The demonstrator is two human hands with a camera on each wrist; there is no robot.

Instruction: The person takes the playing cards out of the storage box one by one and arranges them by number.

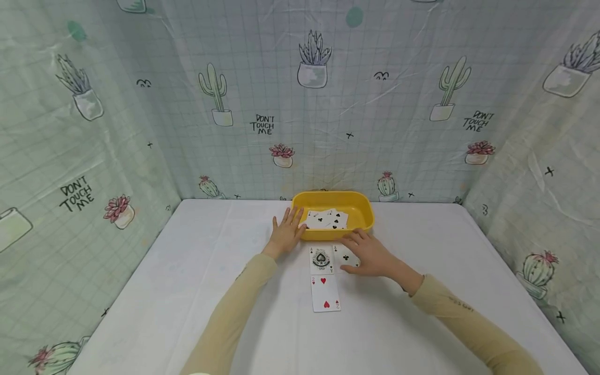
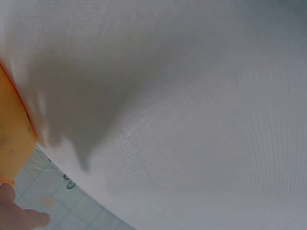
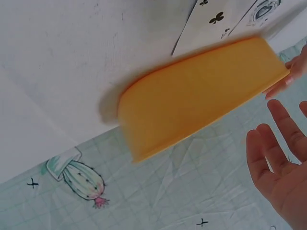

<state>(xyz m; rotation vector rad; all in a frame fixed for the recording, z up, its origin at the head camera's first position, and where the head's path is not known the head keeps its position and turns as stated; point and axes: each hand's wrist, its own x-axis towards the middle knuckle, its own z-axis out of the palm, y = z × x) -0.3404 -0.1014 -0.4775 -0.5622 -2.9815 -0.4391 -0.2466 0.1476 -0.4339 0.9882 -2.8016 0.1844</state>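
My left hand (image 1: 285,233), fingers spread, is at the left side of a yellow plastic tray (image 1: 361,212), fingertips at its rim. Several playing cards (image 1: 323,220) lie face up inside the tray. My right hand (image 1: 367,252) hovers by the tray's front right, fingers apart and loosely bent with nothing in them. It partly covers an ace of clubs (image 1: 346,257) on the table. Left of that card lies an ace of spades (image 1: 321,266), and a two of hearts (image 1: 325,295) lies just below it. In the right wrist view, the right hand's fingers (image 3: 261,155) appear apart from the tray.
A white cloth covers the table (image 1: 225,234). Behind it and on both sides hangs a pale curtain (image 1: 244,156) printed with cacti. The tray stands near the table's back edge.
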